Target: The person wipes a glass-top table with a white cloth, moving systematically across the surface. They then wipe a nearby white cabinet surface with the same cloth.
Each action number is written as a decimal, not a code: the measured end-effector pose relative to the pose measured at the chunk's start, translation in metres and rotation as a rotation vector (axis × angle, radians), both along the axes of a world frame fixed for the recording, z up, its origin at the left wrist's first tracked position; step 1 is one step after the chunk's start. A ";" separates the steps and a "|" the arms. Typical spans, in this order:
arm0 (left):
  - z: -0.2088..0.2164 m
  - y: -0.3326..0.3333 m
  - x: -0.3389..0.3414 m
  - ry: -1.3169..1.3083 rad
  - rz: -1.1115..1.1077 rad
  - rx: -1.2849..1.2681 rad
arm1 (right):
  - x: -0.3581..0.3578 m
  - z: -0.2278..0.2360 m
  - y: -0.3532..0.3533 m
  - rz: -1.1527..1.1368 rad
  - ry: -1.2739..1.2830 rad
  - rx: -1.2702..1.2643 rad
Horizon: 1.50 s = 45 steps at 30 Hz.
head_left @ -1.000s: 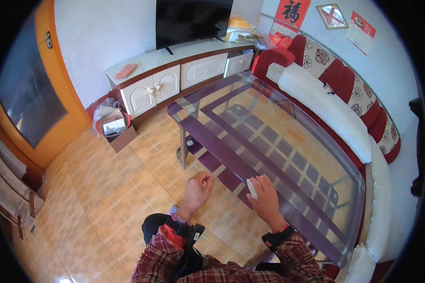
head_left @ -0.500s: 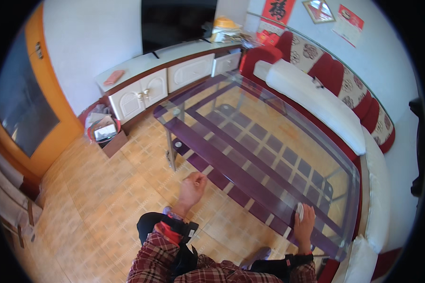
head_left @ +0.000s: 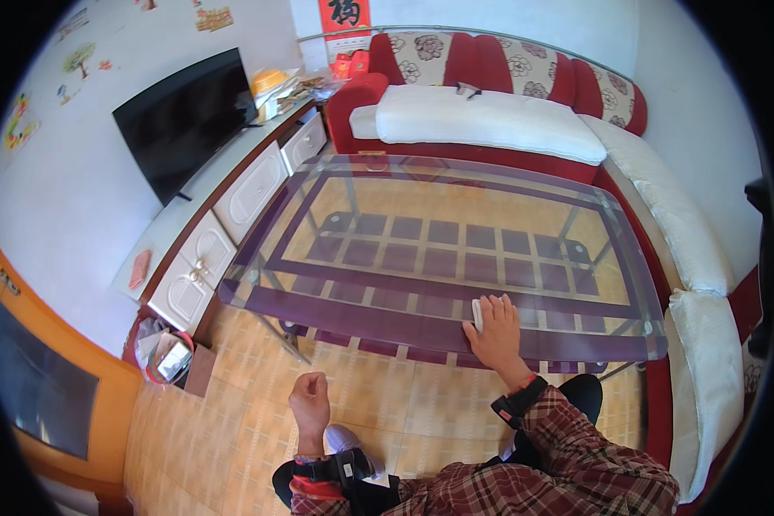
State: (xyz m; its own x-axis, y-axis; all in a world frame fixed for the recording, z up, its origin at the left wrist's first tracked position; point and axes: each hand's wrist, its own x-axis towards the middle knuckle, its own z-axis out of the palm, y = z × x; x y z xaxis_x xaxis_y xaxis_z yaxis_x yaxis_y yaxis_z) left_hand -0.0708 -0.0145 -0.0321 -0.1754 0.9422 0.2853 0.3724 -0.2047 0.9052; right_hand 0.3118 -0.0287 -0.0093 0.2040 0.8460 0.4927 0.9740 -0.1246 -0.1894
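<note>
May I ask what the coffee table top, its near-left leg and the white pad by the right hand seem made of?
Coffee table top: likely glossy glass, clear with purple bands, since the floor shows through. Near-left leg: probably metal, by its silvery sheen. White pad by the right hand: perhaps matte cloth, from its dull edge; mostly hidden.

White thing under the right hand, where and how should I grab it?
The white thing is probably best pinched by its left edge, coming from the left: that thin strip sticks out past the right hand, which hides the rest.
</note>
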 end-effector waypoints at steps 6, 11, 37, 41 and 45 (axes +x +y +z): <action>0.000 0.000 -0.004 -0.012 0.028 -0.022 | -0.059 -0.003 0.049 0.020 0.016 -0.027; -0.001 0.007 0.007 -0.009 -0.020 -0.017 | -0.080 0.008 0.066 0.094 0.040 -0.109; -0.005 -0.011 0.085 0.075 -0.213 -0.013 | 0.035 0.172 -0.142 0.311 0.027 0.606; -0.008 -0.059 0.080 0.205 -0.193 -0.154 | 0.006 0.142 -0.128 0.637 0.338 0.637; -0.019 -0.105 0.079 0.394 -0.382 -0.326 | -0.032 0.150 -0.136 0.706 0.442 0.342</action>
